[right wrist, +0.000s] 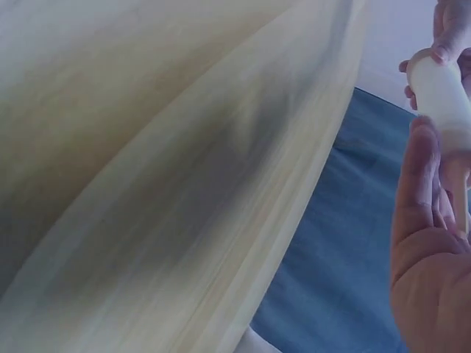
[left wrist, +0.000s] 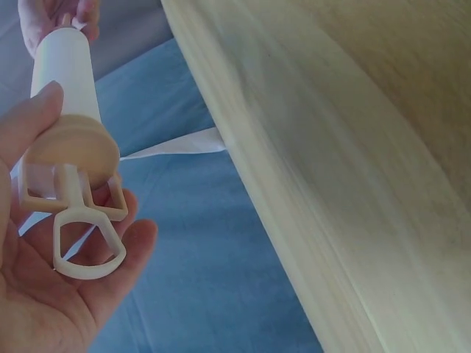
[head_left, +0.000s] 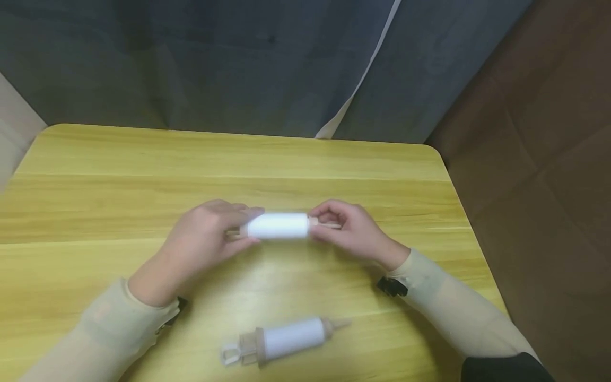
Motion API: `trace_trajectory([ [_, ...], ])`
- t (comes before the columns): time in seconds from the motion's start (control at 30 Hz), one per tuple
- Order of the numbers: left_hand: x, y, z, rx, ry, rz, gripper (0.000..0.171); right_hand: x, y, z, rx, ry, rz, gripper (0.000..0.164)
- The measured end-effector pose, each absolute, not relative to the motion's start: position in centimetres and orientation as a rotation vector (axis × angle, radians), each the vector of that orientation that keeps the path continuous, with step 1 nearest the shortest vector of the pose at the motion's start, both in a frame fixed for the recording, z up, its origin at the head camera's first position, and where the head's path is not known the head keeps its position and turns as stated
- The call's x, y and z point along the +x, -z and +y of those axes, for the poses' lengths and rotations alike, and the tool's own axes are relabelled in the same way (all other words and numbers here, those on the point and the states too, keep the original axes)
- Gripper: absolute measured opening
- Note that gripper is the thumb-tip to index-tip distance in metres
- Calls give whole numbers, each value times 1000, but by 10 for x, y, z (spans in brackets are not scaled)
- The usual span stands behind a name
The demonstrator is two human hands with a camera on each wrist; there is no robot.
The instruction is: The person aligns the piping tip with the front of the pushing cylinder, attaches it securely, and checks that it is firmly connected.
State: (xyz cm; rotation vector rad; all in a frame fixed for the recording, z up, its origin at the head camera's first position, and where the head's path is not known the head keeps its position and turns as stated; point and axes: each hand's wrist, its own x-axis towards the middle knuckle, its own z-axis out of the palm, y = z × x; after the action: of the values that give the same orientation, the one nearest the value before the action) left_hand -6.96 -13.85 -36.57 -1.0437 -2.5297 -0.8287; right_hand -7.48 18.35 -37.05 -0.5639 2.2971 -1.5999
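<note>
A white-barrelled syringe (head_left: 278, 225) with beige ends lies level between both hands in the head view. My left hand (head_left: 202, 233) grips its beige collar end, thumb on the barrel. The left wrist view shows a white ring handle (left wrist: 59, 246) and beige finger loops (left wrist: 37, 202) at that end. At the opposite end, the fingers of my right hand (head_left: 353, 228) hold the beige nozzle end, whose slender tip (right wrist: 462, 209) runs along the palm. Nearer to me, a second, similar syringe (head_left: 293, 338) is on the table, slightly blurred, its ring to the left and tip to the right.
The yellow wood-grain table (head_left: 119, 185) has rounded far corners. Behind it hangs a dark blue-grey cloth (head_left: 215, 63) with a pale strip (head_left: 341, 114). Brown covering (head_left: 539, 159) rises along the right side.
</note>
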Motion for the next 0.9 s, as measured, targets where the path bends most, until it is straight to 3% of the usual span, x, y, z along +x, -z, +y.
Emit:
trace_trajectory([
  [0.67, -68, 370, -136, -1080, 803, -2549, 54, -77, 366, 188, -420, 1545, 2136, 20],
  [0.9, -66, 366, -136, -1092, 811, -2610, 51, -73, 370, 190, -580, 1536, 2292, 27],
])
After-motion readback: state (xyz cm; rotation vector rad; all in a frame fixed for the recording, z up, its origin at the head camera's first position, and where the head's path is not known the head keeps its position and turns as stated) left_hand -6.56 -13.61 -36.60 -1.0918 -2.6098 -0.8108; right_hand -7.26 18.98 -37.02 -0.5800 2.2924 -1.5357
